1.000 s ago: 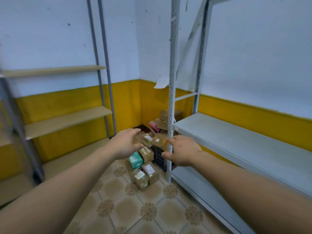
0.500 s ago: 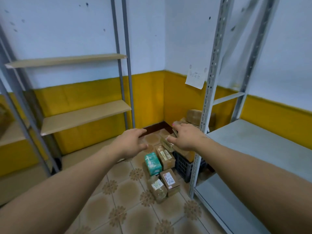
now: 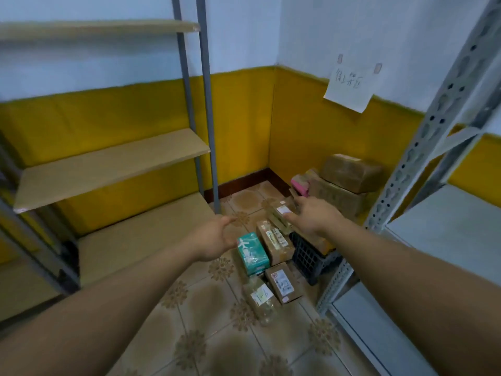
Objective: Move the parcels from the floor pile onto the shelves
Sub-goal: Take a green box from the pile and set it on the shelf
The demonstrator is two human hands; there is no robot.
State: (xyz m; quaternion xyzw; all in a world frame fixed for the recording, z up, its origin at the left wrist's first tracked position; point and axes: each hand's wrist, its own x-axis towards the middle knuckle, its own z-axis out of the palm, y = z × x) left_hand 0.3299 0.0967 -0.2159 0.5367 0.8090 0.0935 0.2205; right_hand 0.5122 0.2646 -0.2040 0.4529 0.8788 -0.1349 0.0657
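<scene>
A pile of parcels lies on the tiled floor in the room's corner: a teal box (image 3: 252, 253), a brown labelled box (image 3: 275, 241), a small brown box (image 3: 282, 282), a bubble-wrapped packet (image 3: 259, 299) and larger cartons (image 3: 351, 172) at the back. My left hand (image 3: 214, 238) hovers open just left of the teal box. Above a labelled parcel (image 3: 280, 217) that rests on a black crate (image 3: 309, 256), my right hand (image 3: 311, 215) stretches out open; I cannot tell if it touches. Wooden shelves (image 3: 108, 164) stand left, grey metal shelves (image 3: 447, 226) right.
Grey uprights (image 3: 208, 131) of the wooden rack stand just left of the pile, and a perforated metal post (image 3: 406, 169) rises to its right. A pink packet (image 3: 300, 183) lies among the back cartons. A paper note (image 3: 348, 89) hangs on the wall.
The view has come closer to the corner pile and tilted down. Both hands have reached further forward and lower towards the parcels, still holding nothing.
</scene>
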